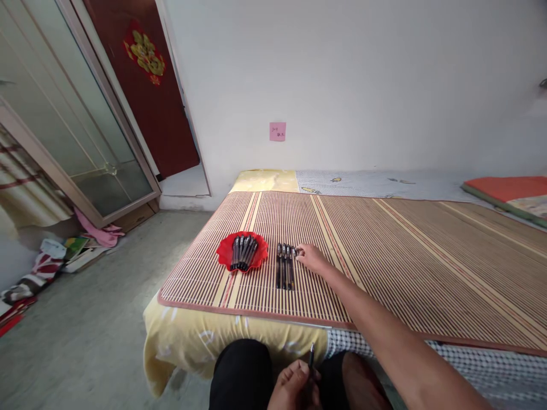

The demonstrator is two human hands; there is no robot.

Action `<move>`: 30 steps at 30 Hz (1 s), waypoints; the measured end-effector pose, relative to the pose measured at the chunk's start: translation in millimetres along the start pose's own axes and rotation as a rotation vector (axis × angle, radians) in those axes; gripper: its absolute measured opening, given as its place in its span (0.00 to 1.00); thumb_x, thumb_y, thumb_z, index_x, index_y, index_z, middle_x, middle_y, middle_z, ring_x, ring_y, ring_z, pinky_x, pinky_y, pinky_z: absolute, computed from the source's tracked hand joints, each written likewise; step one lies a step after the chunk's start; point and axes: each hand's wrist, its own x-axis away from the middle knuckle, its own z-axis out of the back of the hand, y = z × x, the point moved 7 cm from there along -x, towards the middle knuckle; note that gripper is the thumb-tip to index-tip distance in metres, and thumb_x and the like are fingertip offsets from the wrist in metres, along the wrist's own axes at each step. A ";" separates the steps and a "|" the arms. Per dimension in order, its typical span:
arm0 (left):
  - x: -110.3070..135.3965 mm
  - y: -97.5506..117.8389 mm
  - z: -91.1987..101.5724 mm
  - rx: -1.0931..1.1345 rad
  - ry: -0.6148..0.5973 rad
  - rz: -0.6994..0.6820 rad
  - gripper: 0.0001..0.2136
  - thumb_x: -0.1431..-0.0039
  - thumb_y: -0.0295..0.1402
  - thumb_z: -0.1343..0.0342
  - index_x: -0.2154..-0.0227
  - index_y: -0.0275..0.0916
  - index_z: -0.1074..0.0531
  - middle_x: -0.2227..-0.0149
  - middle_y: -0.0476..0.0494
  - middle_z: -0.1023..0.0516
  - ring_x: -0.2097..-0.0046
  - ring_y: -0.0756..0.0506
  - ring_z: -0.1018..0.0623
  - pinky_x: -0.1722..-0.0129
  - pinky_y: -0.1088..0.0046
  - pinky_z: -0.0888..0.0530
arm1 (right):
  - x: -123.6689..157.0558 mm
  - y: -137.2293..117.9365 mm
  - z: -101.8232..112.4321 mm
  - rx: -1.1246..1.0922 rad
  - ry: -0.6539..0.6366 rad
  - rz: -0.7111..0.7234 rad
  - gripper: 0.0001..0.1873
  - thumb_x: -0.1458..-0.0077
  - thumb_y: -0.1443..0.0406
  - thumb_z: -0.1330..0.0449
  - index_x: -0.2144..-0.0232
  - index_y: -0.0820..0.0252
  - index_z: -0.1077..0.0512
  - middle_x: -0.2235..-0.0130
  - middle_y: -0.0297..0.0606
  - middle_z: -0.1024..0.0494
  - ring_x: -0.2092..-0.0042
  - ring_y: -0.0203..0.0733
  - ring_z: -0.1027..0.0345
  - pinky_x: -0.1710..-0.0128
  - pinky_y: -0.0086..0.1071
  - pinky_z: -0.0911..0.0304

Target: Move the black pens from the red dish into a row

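Observation:
My left hand (294,385) is low in front of my lap, its fingers closed round a dark pen (311,354) whose tip points up. Reaching in from the right, my right hand (311,258) pinches the upper end of the rightmost pen (293,252) in a row. Several dark pens (284,267) lie side by side there on the striped mat, their lengths running toward me. To the left of this row sits a red wavy-edged dish (222,253) with a bundle of similar pens (244,253) in it.
The bamboo mat (410,273) covers a bed with a yellow sheet (192,330) hanging over its front edge. Folded orange bedding (508,188) lies at the far right. A pink note (277,131) sticks to the wall. Clothes and books (85,250) lie by the glass door (106,165).

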 end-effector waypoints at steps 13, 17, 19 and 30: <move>-10.5 -18.9 14.7 -0.006 0.056 -0.030 0.28 0.56 0.60 0.34 0.73 0.35 0.26 0.86 0.51 0.30 0.88 0.55 0.43 0.86 0.76 0.54 | -14.3 -13.5 9.6 0.056 0.052 0.149 0.21 0.37 0.65 0.43 0.42 0.59 0.28 0.40 0.46 0.28 0.38 0.49 0.37 0.40 0.41 0.41; -8.3 -16.8 13.5 -0.029 0.022 -0.010 0.27 0.53 0.60 0.35 0.71 0.35 0.26 0.85 0.50 0.29 0.87 0.54 0.40 0.85 0.76 0.52 | -22.4 -23.0 5.2 0.065 0.021 0.162 0.19 0.39 0.66 0.40 0.46 0.58 0.25 0.43 0.44 0.24 0.42 0.48 0.33 0.43 0.39 0.38; -8.3 -16.4 14.4 -0.021 0.042 -0.010 0.28 0.55 0.60 0.34 0.72 0.35 0.26 0.86 0.50 0.30 0.88 0.55 0.41 0.86 0.76 0.53 | -25.5 -25.9 2.1 0.069 0.008 0.168 0.16 0.40 0.67 0.39 0.50 0.58 0.23 0.47 0.43 0.22 0.45 0.47 0.31 0.44 0.38 0.38; 0.0 -4.1 3.4 0.011 -0.022 -0.026 0.25 0.49 0.56 0.34 0.71 0.34 0.24 0.84 0.49 0.27 0.86 0.54 0.38 0.84 0.76 0.50 | -34.5 -20.0 -10.3 0.050 -0.037 0.157 0.15 0.43 0.69 0.39 0.53 0.57 0.22 0.51 0.39 0.21 0.49 0.43 0.30 0.48 0.34 0.38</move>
